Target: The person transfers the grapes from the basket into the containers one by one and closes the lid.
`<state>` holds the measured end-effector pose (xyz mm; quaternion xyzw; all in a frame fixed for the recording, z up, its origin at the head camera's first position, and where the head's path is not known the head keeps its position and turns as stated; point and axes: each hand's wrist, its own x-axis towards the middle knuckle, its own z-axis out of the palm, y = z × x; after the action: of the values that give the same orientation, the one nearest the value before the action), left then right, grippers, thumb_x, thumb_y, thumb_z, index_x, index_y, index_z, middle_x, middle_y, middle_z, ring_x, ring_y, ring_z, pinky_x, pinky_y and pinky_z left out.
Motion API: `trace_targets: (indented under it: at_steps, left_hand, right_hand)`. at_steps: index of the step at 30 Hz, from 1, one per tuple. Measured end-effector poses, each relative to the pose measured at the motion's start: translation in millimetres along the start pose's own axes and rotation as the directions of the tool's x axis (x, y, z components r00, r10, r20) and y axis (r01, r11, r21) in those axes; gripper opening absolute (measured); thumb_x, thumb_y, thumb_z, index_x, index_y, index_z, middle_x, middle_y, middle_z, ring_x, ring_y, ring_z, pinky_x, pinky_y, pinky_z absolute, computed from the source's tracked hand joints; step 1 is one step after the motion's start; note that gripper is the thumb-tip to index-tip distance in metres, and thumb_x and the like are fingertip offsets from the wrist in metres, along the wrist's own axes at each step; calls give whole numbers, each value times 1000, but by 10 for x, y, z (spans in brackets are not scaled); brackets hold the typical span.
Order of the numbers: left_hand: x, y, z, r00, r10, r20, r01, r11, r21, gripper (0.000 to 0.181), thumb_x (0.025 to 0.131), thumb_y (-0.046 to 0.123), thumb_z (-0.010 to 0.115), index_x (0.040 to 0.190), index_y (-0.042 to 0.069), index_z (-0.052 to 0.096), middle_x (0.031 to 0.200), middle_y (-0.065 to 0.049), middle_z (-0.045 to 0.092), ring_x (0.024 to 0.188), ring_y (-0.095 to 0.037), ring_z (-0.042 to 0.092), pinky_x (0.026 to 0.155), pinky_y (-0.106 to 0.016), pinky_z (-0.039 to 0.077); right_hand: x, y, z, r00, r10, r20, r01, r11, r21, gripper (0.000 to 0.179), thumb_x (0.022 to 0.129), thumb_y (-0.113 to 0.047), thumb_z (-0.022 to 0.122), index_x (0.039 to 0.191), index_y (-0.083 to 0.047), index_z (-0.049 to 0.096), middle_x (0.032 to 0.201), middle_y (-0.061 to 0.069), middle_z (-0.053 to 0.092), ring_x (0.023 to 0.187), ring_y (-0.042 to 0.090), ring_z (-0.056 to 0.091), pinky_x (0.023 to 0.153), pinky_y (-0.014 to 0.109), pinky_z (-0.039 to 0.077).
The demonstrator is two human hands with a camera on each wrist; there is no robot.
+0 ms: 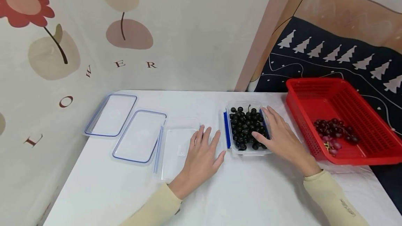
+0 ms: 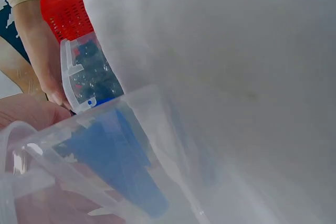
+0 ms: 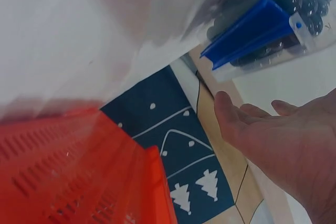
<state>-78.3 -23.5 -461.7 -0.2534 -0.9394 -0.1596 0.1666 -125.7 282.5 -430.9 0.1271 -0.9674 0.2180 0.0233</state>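
A clear plastic container with blue side clips holds a heap of dark grapes. My right hand is at its right side, thumb reaching over the near right corner and fingers extended along the side. In the right wrist view those fingers look relaxed and apart from the blue clip. A second clear container, with no grapes seen in it, stands to the left. My left hand lies over its right side with fingers spread; whether they touch it, I cannot tell.
Two clear lids with blue seals, a far-left lid and a nearer lid, lie on the white table. A red basket on the right holds dark grapes and a few reddish ones. A patterned wall stands behind.
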Motion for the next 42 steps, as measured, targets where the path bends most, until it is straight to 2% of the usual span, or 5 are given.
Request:
trace_targets:
  at_steps: [14, 21, 27, 35, 42]
  left_hand:
    - [-205, -151, -160, 997, -67, -24, 68, 998, 19, 73, 102, 45, 74, 155, -3, 56, 156, -32, 50, 150, -54, 41, 119, -65, 35]
    - [-303, -279, -235, 994, -110, 3, 109, 994, 17, 82, 99, 52, 75, 158, -1, 53, 158, -31, 50, 150, -53, 40, 119, -68, 34]
    - [-362, -354, -283, 991, -130, 37, 129, 991, 27, 91, 95, 61, 75, 159, 1, 52, 159, -28, 49, 151, -51, 39, 119, -69, 33]
    - [-469, -397, -319, 995, -96, -13, 97, 995, 21, 100, 85, 67, 81, 156, 0, 55, 157, -27, 52, 149, -51, 42, 118, -68, 36]
    - [-598, -427, -364, 992, -126, 13, 125, 992, 27, 116, 81, 76, 80, 162, 0, 46, 159, -28, 49, 152, -50, 38, 117, -69, 35]
  right_hand:
    - [-132, 134, -232, 997, 4, -72, 0, 999, 46, 97, 103, -51, 72, 176, -15, 19, 180, 19, 15, 159, 52, 22, 111, 88, 23]
    - [-144, 223, -267, 990, -43, -133, 48, 998, 30, 91, 104, -44, 72, 173, -8, 26, 177, 24, 20, 157, 52, 24, 118, 83, 11]
    - [-201, 281, -366, 987, -3, -162, 12, 999, 51, 86, 105, -43, 71, 173, -10, 29, 178, 21, 20, 159, 49, 21, 122, 79, 2]
    - [-270, 445, -516, 978, 28, -209, -16, 998, 58, 82, 105, -36, 69, 171, -7, 31, 177, 23, 21, 153, 55, 26, 120, 79, 10]
    - [-315, 613, -588, 972, 61, -228, -54, 998, 39, 81, 105, -34, 68, 171, -6, 30, 174, 26, 23, 147, 56, 29, 108, 84, 22]
